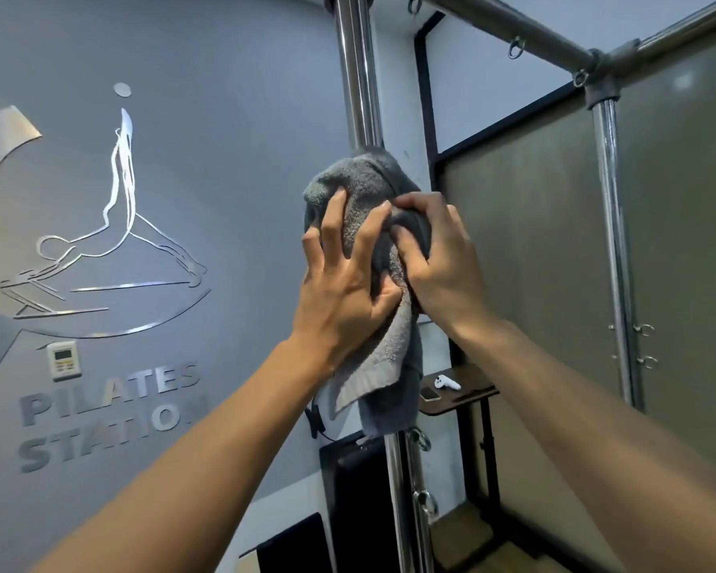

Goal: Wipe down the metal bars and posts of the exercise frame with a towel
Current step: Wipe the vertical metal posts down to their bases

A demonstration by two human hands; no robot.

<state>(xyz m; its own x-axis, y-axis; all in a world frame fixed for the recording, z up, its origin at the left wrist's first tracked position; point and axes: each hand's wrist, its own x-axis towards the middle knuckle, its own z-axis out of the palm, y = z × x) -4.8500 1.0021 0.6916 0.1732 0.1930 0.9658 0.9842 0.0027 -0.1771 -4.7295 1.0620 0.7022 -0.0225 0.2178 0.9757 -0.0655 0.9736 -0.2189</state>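
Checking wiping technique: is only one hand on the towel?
No, the left hand and the right hand both grip the towel wrapped round the post.

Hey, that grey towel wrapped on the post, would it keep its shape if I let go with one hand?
Probably not: the towel looks floppy, its loose end drooping below the left hand. It seems light, so the right hand could likely hold it alone. Its looped pile should drag rather than slip on the shiny post.

Blue-grey wall (232, 117) with a silvery figure logo (112, 225) above the letters PILATES STATION (112, 411), a small control panel (63, 359) between. Frosted panels (525, 262) in black frames at right. Small dark table (468, 376) holding a phone (430, 394) and white controller (447, 382).
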